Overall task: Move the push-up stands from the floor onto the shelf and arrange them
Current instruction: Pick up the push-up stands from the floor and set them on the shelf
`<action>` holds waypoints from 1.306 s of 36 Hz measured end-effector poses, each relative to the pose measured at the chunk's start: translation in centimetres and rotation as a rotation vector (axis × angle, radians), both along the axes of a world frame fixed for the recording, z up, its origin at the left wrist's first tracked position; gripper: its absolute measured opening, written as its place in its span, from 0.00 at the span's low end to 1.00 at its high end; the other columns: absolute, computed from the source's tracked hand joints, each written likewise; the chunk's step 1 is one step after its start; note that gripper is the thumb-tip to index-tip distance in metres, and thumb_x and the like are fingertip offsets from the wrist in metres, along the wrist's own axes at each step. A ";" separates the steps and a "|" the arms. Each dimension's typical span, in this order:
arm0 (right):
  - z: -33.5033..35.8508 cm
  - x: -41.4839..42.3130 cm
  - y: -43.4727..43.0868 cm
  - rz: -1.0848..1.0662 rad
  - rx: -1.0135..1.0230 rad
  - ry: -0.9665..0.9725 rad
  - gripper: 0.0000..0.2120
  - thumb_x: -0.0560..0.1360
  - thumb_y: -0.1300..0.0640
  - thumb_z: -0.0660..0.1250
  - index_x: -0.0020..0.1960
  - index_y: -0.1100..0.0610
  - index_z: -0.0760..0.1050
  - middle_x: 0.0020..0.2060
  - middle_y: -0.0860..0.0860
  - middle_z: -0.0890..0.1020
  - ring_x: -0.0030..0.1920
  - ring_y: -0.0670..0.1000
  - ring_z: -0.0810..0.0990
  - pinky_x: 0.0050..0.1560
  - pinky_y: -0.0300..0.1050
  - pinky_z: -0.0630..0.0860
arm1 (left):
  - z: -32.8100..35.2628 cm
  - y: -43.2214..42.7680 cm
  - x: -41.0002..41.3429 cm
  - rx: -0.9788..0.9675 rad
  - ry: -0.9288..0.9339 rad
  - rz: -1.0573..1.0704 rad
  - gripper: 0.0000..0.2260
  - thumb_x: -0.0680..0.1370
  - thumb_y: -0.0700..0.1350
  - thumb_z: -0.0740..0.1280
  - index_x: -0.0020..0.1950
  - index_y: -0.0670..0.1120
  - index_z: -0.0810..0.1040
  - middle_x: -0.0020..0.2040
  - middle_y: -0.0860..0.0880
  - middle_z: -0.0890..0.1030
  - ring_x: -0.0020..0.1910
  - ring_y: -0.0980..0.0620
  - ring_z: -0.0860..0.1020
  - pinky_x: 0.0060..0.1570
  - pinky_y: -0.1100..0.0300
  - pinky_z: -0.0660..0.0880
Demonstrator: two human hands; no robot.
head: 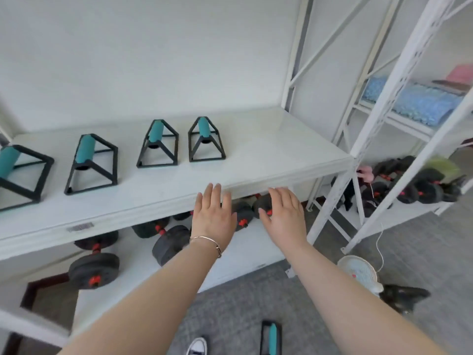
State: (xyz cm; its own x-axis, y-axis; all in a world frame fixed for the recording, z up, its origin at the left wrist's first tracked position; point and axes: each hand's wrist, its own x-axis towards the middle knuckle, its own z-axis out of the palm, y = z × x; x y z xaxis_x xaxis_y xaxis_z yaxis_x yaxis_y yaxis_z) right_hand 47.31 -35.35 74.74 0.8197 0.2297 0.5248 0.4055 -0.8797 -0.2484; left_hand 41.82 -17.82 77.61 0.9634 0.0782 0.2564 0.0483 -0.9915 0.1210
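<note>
Push-up stands on shelf, beyond empty fingers

Blurred, unreadable label on shelf edge

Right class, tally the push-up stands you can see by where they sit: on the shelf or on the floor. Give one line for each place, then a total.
On the shelf: 4, at and.
On the floor: 1, at the picture's bottom edge and only partly in view.
Total: 5 push-up stands.
</note>
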 end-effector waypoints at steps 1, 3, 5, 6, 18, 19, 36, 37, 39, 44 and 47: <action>-1.3 -1.1 -1.1 -0.006 0.001 0.024 0.26 0.73 0.49 0.70 0.67 0.60 0.73 0.62 0.58 0.78 0.65 0.61 0.74 0.64 0.57 0.73 | -1.2 -1.1 -1.1 0.000 0.002 -0.022 0.26 0.79 0.53 0.62 0.74 0.43 0.65 0.77 0.40 0.63 0.78 0.40 0.56 0.76 0.43 0.54; -4.1 -3.2 -3.3 -0.034 0.008 0.091 0.27 0.73 0.49 0.70 0.68 0.61 0.73 0.62 0.59 0.78 0.65 0.62 0.74 0.64 0.58 0.73 | -3.8 -3.2 -3.3 -0.001 0.065 -0.056 0.27 0.79 0.55 0.62 0.75 0.44 0.64 0.77 0.41 0.62 0.78 0.40 0.56 0.76 0.43 0.55; -7.2 -5.5 -5.1 -0.067 0.015 0.172 0.27 0.73 0.49 0.70 0.68 0.60 0.72 0.62 0.60 0.78 0.64 0.62 0.74 0.63 0.58 0.73 | -6.6 -4.9 -5.2 0.001 0.195 -0.063 0.28 0.80 0.57 0.59 0.77 0.45 0.59 0.78 0.42 0.58 0.78 0.41 0.54 0.76 0.45 0.53; -8.9 -6.7 -5.9 -0.084 0.026 0.216 0.27 0.73 0.48 0.70 0.68 0.60 0.72 0.61 0.60 0.78 0.64 0.62 0.74 0.61 0.57 0.74 | -8.1 -5.6 -6.2 0.001 0.255 -0.060 0.29 0.81 0.58 0.58 0.77 0.45 0.58 0.79 0.42 0.57 0.78 0.41 0.53 0.77 0.45 0.52; -29.8 -15.9 -12.6 -0.359 0.101 0.796 0.31 0.76 0.45 0.68 0.72 0.61 0.66 0.66 0.62 0.73 0.65 0.64 0.72 0.63 0.58 0.71 | -30.1 -8.8 -15.6 -0.040 0.860 -0.086 0.31 0.79 0.60 0.59 0.76 0.45 0.56 0.72 0.42 0.65 0.71 0.40 0.64 0.68 0.47 0.67; -31.8 -16.2 -12.8 -0.381 0.105 0.832 0.32 0.77 0.45 0.67 0.73 0.61 0.65 0.68 0.62 0.71 0.67 0.64 0.70 0.65 0.58 0.70 | -32.2 -8.7 -15.9 -0.046 0.886 -0.090 0.31 0.79 0.60 0.59 0.76 0.45 0.57 0.72 0.42 0.65 0.70 0.40 0.64 0.67 0.46 0.68; -68.8 -19.7 -11.7 -0.451 0.168 1.267 0.30 0.79 0.43 0.64 0.75 0.56 0.61 0.72 0.56 0.68 0.68 0.58 0.71 0.55 0.49 0.72 | -72.0 -7.1 -20.8 -0.049 1.270 -0.110 0.37 0.76 0.64 0.63 0.77 0.45 0.56 0.75 0.40 0.62 0.72 0.38 0.64 0.67 0.42 0.69; -70.7 -19.8 -11.5 -0.452 0.188 1.292 0.31 0.79 0.43 0.64 0.75 0.56 0.62 0.71 0.55 0.70 0.64 0.58 0.74 0.51 0.47 0.72 | -74.0 -7.1 -21.1 -0.062 1.287 -0.112 0.37 0.76 0.64 0.64 0.76 0.44 0.57 0.74 0.40 0.63 0.71 0.38 0.65 0.66 0.42 0.70; -74.2 -20.0 -11.0 -0.467 0.257 1.344 0.32 0.78 0.42 0.64 0.76 0.55 0.62 0.69 0.55 0.73 0.59 0.56 0.78 0.49 0.48 0.75 | -77.6 -7.3 -21.8 -0.115 1.337 -0.094 0.36 0.76 0.63 0.65 0.76 0.44 0.58 0.73 0.40 0.64 0.70 0.38 0.66 0.66 0.44 0.70; -81.2 -20.4 -9.8 -0.520 0.394 1.400 0.30 0.77 0.41 0.66 0.74 0.53 0.66 0.68 0.50 0.74 0.64 0.54 0.76 0.62 0.50 0.74 | -84.6 -7.7 -23.3 -0.308 1.378 0.020 0.37 0.74 0.61 0.69 0.76 0.45 0.59 0.71 0.40 0.68 0.67 0.39 0.70 0.64 0.45 0.72; -84.4 -20.1 -9.1 -0.568 0.460 1.412 0.31 0.77 0.42 0.66 0.75 0.53 0.65 0.70 0.51 0.74 0.67 0.54 0.74 0.61 0.46 0.70 | -87.6 -8.0 -23.9 -0.445 1.390 0.090 0.38 0.72 0.62 0.71 0.76 0.47 0.61 0.71 0.41 0.71 0.65 0.40 0.74 0.63 0.45 0.74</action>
